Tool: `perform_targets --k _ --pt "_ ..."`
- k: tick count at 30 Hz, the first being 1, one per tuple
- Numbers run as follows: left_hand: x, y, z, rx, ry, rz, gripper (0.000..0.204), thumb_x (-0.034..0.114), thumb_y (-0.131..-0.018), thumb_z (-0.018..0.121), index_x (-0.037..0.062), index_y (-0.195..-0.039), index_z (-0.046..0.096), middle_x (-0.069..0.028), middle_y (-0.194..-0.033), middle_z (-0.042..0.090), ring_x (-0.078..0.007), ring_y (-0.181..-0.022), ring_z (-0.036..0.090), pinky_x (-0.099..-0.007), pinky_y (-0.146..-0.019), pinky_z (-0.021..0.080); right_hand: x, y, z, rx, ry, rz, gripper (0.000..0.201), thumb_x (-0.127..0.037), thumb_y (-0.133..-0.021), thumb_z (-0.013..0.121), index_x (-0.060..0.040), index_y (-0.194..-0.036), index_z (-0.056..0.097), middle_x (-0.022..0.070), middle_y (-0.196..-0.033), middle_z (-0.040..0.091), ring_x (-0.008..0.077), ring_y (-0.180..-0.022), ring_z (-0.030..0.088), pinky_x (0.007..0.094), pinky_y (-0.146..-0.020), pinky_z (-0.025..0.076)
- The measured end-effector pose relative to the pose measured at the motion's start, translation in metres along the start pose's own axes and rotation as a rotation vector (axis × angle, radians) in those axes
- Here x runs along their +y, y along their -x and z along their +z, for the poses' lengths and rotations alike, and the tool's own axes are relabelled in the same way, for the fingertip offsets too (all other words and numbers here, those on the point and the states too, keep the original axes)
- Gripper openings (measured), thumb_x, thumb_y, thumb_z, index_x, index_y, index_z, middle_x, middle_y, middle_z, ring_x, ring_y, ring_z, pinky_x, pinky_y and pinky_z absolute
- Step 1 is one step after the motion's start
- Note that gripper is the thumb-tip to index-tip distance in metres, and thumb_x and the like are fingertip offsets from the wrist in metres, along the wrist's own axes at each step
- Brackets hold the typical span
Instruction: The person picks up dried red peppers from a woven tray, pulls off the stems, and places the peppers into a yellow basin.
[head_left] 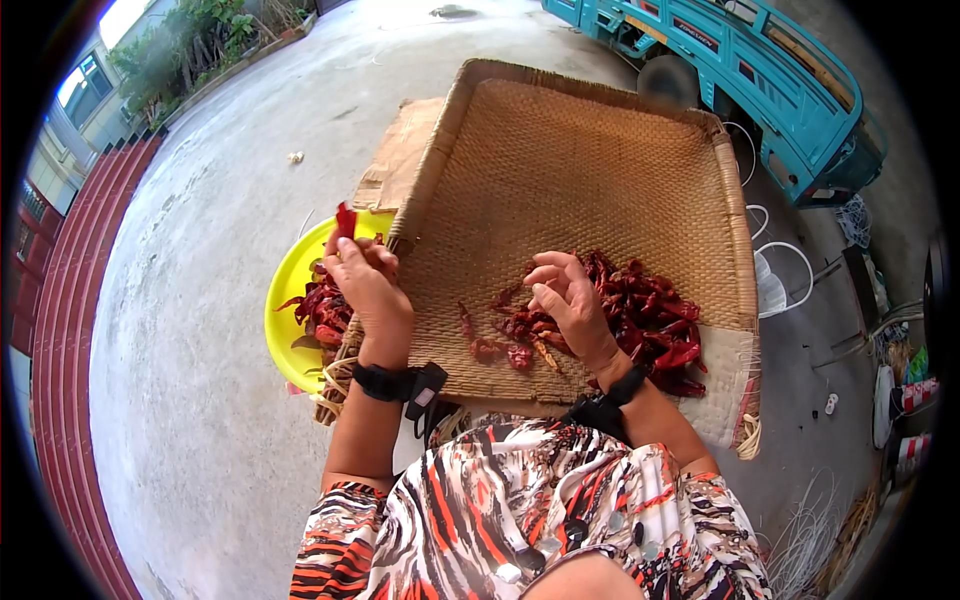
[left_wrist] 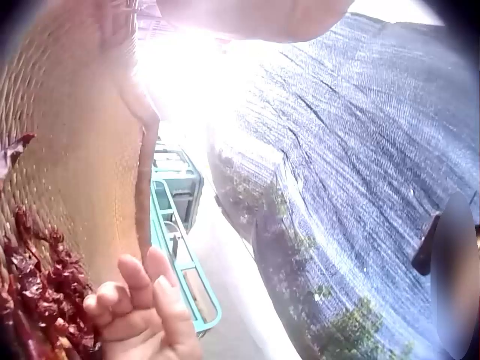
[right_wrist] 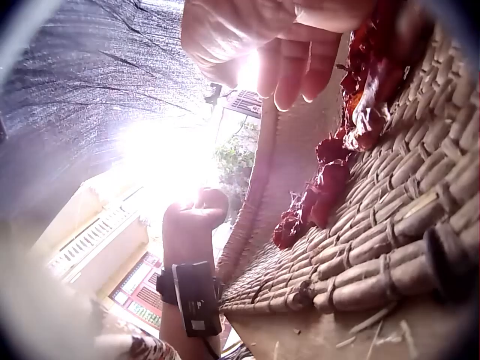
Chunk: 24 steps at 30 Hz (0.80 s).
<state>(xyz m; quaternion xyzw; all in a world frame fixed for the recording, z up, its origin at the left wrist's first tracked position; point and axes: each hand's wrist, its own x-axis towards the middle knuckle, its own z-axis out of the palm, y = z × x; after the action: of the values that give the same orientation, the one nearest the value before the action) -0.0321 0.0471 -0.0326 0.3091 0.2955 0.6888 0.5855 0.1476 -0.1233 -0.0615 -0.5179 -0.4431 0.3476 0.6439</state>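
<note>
My left hand [head_left: 372,290] is raised over the left rim of a woven tray and a yellow basin [head_left: 283,290]. It pinches a dried red chili [head_left: 346,222], which points up from between thumb and fingers. Dark red dried chilies [head_left: 322,310] lie in the basin. My right hand [head_left: 572,305], fingers loosely bent and holding nothing, hovers over the left side of a chili pile [head_left: 650,315] on the woven tray [head_left: 580,170]. A few loose chilies [right_wrist: 311,199] lie near the tray's front edge in the right wrist view.
Cardboard [head_left: 400,155] lies beyond the basin, beside the tray. A blue-green cargo vehicle [head_left: 740,80] stands at the back right. Red steps [head_left: 85,280] run along the left. A metal-legged chair or stand [head_left: 855,320] is on the right.
</note>
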Motion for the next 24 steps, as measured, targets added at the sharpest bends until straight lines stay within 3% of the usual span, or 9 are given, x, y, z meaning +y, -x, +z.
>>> perform_targets --k 4,7,8,10,13,16,19,22,24 --pt "0.017 0.003 0.011 0.151 0.002 0.006 0.039 0.018 -0.102 0.046 0.0135 -0.141 0.038 -0.0034 -0.085 0.057 -0.0098 -0.064 0.051 -0.0218 -0.058 0.044 0.000 0.001 -0.001 -0.022 0.032 -0.002 0.035 -0.010 -0.093 0.057 -0.0035 -0.126 0.047 0.0062 -0.102 0.060 0.0107 -0.084 0.059 0.0256 -0.075 0.052" --pt "0.006 0.000 0.003 -0.249 -0.334 -0.014 0.042 0.014 -0.098 0.052 0.0097 -0.138 0.043 -0.0015 -0.080 0.056 -0.0075 -0.058 0.049 -0.0206 -0.055 0.043 -0.001 0.000 0.000 -0.037 0.062 -0.004 0.032 -0.010 -0.095 0.056 -0.0035 -0.125 0.049 0.0065 -0.102 0.061 0.0111 -0.084 0.059 0.0260 -0.075 0.053" --pt "0.003 0.000 0.003 -0.424 -0.443 -0.101 0.032 0.013 -0.094 0.059 0.0079 -0.125 0.056 0.0006 -0.078 0.056 -0.0058 -0.057 0.048 -0.0190 -0.055 0.042 -0.002 0.000 0.000 -0.042 0.070 -0.002 0.031 -0.010 -0.095 0.056 -0.0037 -0.124 0.049 0.0065 -0.102 0.061 0.0110 -0.084 0.059 0.0260 -0.075 0.053" --pt "-0.006 0.002 -0.003 -0.829 -0.792 -0.147 0.020 0.021 -0.092 0.064 0.0080 -0.108 0.064 0.0024 -0.078 0.058 -0.0043 -0.063 0.050 -0.0201 -0.055 0.042 -0.002 0.001 0.000 -0.052 0.113 -0.019 0.029 -0.010 -0.095 0.056 -0.0038 -0.123 0.051 0.0066 -0.102 0.061 0.0110 -0.084 0.059 0.0260 -0.075 0.053" --pt "-0.002 0.020 -0.005 -1.133 -1.405 -0.050 0.026 0.021 -0.084 0.071 0.0064 -0.102 0.061 -0.0080 -0.076 0.060 -0.0199 -0.069 0.060 -0.0324 -0.061 0.048 0.000 0.001 0.000 -0.050 0.128 -0.016 0.028 -0.010 -0.095 0.056 -0.0037 -0.121 0.052 0.0066 -0.101 0.061 0.0111 -0.084 0.059 0.0258 -0.075 0.053" --pt "-0.013 0.018 -0.021 -1.408 -1.385 0.215 0.032 0.019 -0.078 0.074 0.0052 -0.103 0.059 -0.0130 -0.077 0.062 -0.0283 -0.073 0.063 -0.0373 -0.065 0.050 0.000 0.002 -0.001 -0.042 0.129 0.005 0.026 -0.010 -0.095 0.056 -0.0034 -0.120 0.052 0.0064 -0.099 0.061 0.0110 -0.083 0.060 0.0258 -0.074 0.053" --pt "-0.008 0.018 -0.014 -1.444 -1.326 0.014 0.034 0.012 -0.076 0.075 0.0046 -0.103 0.057 -0.0129 -0.080 0.065 -0.0299 -0.077 0.066 -0.0373 -0.067 0.051 0.003 0.001 -0.001 -0.028 0.147 0.000 0.026 -0.010 -0.093 0.058 -0.0052 -0.118 0.054 0.0058 -0.096 0.063 0.0111 -0.080 0.062 0.0253 -0.071 0.053" --pt "-0.006 0.025 -0.007 -1.266 -1.191 -0.080 0.033 0.005 -0.076 0.073 0.0048 -0.105 0.056 -0.0121 -0.082 0.066 -0.0254 -0.077 0.066 -0.0350 -0.069 0.051 0.008 0.000 -0.001 -0.016 0.167 0.004 0.028 -0.010 -0.091 0.062 -0.0068 -0.118 0.055 0.0048 -0.092 0.065 0.0110 -0.077 0.063 0.0252 -0.069 0.053" --pt "-0.008 0.024 -0.005 -1.334 -1.045 -0.057 0.031 0.000 -0.079 0.070 0.0044 -0.105 0.056 -0.0096 -0.082 0.066 -0.0201 -0.077 0.065 -0.0321 -0.069 0.051 0.006 0.001 0.000 -0.028 0.214 0.005 0.028 -0.011 -0.090 0.065 -0.0070 -0.117 0.056 0.0043 -0.090 0.065 0.0109 -0.077 0.063 0.0256 -0.069 0.052"
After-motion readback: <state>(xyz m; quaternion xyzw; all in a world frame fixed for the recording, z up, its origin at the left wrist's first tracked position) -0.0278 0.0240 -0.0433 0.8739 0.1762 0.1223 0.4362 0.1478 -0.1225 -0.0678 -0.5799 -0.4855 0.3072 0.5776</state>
